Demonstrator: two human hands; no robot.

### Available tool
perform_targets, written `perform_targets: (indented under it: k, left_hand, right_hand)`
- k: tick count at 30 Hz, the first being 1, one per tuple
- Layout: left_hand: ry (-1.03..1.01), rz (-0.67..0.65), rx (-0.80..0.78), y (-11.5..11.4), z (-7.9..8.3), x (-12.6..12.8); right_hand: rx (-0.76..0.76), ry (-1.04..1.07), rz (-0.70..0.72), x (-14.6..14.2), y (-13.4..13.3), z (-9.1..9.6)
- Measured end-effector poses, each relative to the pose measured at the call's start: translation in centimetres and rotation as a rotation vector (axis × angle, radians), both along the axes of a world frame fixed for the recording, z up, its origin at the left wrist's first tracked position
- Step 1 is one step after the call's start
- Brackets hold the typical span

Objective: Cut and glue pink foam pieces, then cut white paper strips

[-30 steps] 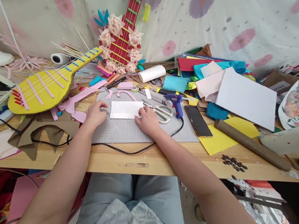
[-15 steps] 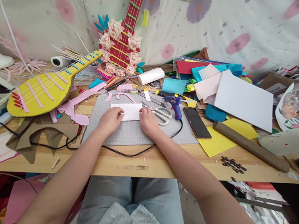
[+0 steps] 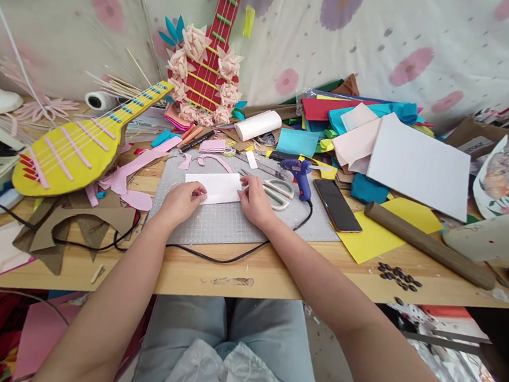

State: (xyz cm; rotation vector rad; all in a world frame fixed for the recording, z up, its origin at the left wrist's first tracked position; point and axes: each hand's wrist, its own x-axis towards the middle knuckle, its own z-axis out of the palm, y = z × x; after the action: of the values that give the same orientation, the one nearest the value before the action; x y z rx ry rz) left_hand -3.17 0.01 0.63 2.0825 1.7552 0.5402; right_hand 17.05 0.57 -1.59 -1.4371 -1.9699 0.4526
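A folded white paper rectangle [image 3: 214, 185] lies on a grey cutting mat [image 3: 234, 222] in the middle of the wooden table. My left hand [image 3: 181, 200] rests on the paper's near left part, fingers curled and pinching its edge. My right hand [image 3: 254, 200] presses on the paper's right end with bent fingers. White-handled scissors [image 3: 276, 192] lie just right of my right hand. A blue glue gun [image 3: 301, 174] stands behind them, its black cord running across the mat.
A yellow cardboard guitar [image 3: 78, 146] lies at the left; a red one with paper flowers [image 3: 206, 74] leans on the wall. A phone [image 3: 337, 205], brown tube [image 3: 428, 245], yellow sheet [image 3: 379, 237], white board [image 3: 419, 167] and coloured paper pile sit right. Dark seeds [image 3: 396, 278] near the edge.
My left hand moved from the mat's left side onto the paper's near edge. My right hand shifted a little up along the paper's right end. The paper slid slightly left.
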Motion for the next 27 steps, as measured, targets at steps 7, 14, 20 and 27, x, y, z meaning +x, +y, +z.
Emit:
perform_targets:
  k: [7, 14, 20, 27]
  left_hand:
    - [0.04, -0.022, 0.014, 0.0, -0.2, -0.2]
    - [0.176, -0.051, 0.065, -0.3, 0.3, 0.1]
    - [0.255, -0.07, 0.15, -0.6, 0.3, 0.7]
    - [0.299, -0.069, 0.227, -0.6, -0.2, 2.3]
  right_hand:
    - [-0.044, -0.069, 0.0, -0.2, 0.3, -0.2]
    - [0.022, -0.255, -0.005, -0.7, 0.3, -0.2]
    - [0.052, -0.385, 0.008, -0.8, 0.2, -0.2]
    - [0.065, -0.438, 0.009, -1.0, 0.2, -0.1]
